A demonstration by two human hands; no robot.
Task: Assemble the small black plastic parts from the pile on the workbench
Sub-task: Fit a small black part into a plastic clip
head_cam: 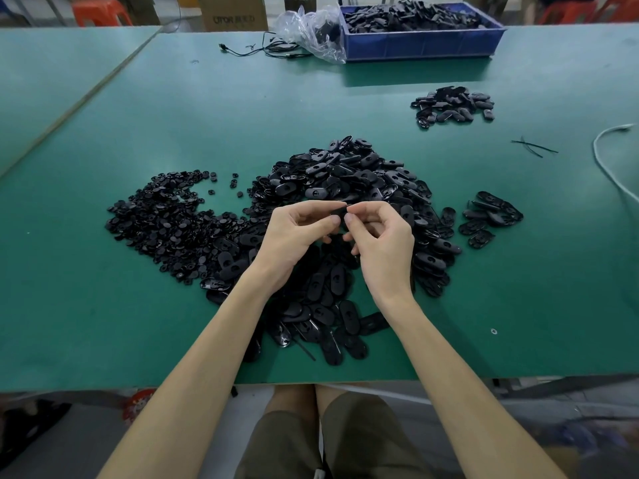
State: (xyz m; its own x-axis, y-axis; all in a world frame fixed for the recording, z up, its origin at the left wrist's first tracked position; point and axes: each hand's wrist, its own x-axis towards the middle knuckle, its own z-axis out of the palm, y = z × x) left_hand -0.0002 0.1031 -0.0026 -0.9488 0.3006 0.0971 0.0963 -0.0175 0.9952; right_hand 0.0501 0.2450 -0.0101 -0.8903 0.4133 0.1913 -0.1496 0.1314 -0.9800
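A big pile of black oval plastic shells [349, 174] lies mid-bench, and a pile of small round black pieces [162, 219] sits to its left. Above the oval pile, my left hand [294, 236] and my right hand [380, 243] meet fingertip to fingertip. Both pinch one small black part [340, 211] between them; my fingers hide most of it. Whether it is one piece or two pressed together cannot be made out.
The green workbench [173, 105] carries a small heap of ovals [453, 105] far right, another cluster [491, 216] at right, a blue bin of black parts [422, 29] with a plastic bag [311, 29] at the back, a black cable [273, 48], and a white cable [608, 160].
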